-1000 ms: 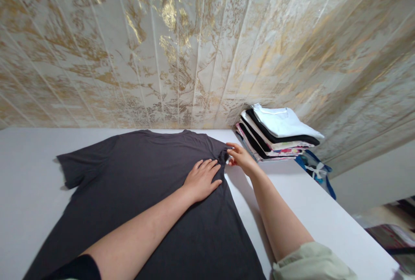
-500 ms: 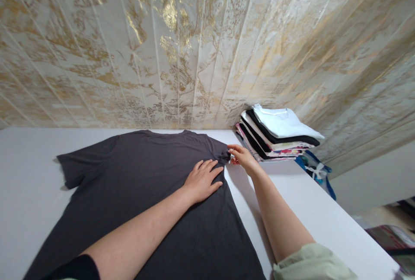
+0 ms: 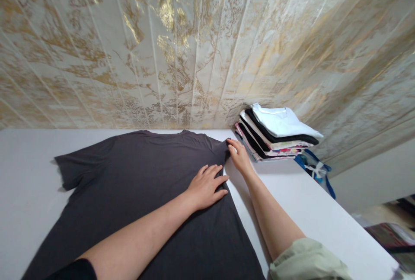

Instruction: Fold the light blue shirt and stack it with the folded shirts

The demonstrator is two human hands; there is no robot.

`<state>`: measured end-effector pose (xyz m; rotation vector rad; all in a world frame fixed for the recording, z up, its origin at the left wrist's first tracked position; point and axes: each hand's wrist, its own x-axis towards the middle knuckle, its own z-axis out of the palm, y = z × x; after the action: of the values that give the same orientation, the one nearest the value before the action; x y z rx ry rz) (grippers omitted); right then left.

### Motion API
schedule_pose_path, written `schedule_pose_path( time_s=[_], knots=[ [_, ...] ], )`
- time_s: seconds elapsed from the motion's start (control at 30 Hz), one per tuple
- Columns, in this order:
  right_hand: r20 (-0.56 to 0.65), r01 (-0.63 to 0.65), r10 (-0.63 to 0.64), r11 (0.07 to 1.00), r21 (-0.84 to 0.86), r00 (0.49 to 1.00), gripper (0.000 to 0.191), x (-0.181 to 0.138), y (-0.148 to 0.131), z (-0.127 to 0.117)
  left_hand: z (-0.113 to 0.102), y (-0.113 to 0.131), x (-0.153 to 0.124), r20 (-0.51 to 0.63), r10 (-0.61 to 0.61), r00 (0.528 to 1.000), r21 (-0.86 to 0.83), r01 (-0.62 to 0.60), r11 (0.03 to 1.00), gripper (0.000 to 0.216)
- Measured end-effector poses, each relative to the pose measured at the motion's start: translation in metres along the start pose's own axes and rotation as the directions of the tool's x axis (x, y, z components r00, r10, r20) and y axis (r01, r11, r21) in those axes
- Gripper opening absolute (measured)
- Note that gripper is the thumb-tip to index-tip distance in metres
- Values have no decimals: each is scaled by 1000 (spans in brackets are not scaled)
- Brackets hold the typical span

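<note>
A dark grey T-shirt [image 3: 139,185] lies spread on the white table, its neckline toward the wall. Its left sleeve stretches out flat at the far left. My left hand [image 3: 207,187] rests flat on the shirt near its right side seam, fingers spread. At the end of the right sleeve, my right hand [image 3: 239,154] pinches the sleeve's edge between thumb and fingers. The sleeve fabric there is drawn outward, with small creases near the shoulder.
Several folded garments are stacked in a pile [image 3: 275,135] at the back right of the white table [image 3: 301,202]. A blue-trimmed bag [image 3: 316,169] sits beyond the table's right edge. A gold-patterned curtain-like covering [image 3: 181,46] rises behind the table.
The right sleeve, bunched half a second ago, is now pulled out straighter by my right hand. My left hand has slid slightly right and toward me on the shirt.
</note>
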<state>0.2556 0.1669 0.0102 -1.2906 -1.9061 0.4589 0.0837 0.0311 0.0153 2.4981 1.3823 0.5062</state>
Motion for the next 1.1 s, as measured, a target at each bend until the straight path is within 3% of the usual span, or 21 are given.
schedule_pose_path(
  time_s=[0.13, 0.3, 0.47, 0.57, 0.73, 0.9, 1.0, 1.1],
  knots=[
    [28, -56, 61, 983, -173, 998, 32, -4, 10, 3, -1, -1, 0, -4, 0, 1000, -11, 0, 1000, 47],
    [-37, -178, 175, 960, -217, 984, 29, 1, 17, -11, -4, -1, 1, -22, 21, 1000, -90, -23, 996, 51],
    [198, -296, 325, 941, -164, 925, 28, 4, 11, -24, -4, -5, 5, -155, -180, 971, -70, 171, 983, 46],
    [297, -263, 283, 959, -107, 912, 33, 2, 2, -21, -1, -11, 7, -182, -225, 957, -16, 226, 974, 41],
    [389, -231, 164, 964, 131, 907, 21, -1, -11, -19, 1, -14, 5, -115, -196, 974, 27, 201, 979, 41],
    [500, -334, 170, 906, 259, 849, 50, -4, -14, -18, -2, -11, 5, -91, -193, 977, 27, 196, 980, 43],
    [501, -366, 186, 884, 290, 845, 52, -5, -15, -14, -2, -11, 5, -86, -191, 978, 30, 194, 980, 43],
    [442, -368, 213, 880, 301, 871, 39, -5, -16, -11, -1, -12, 5, -90, -188, 978, 33, 191, 981, 43]
  ],
)
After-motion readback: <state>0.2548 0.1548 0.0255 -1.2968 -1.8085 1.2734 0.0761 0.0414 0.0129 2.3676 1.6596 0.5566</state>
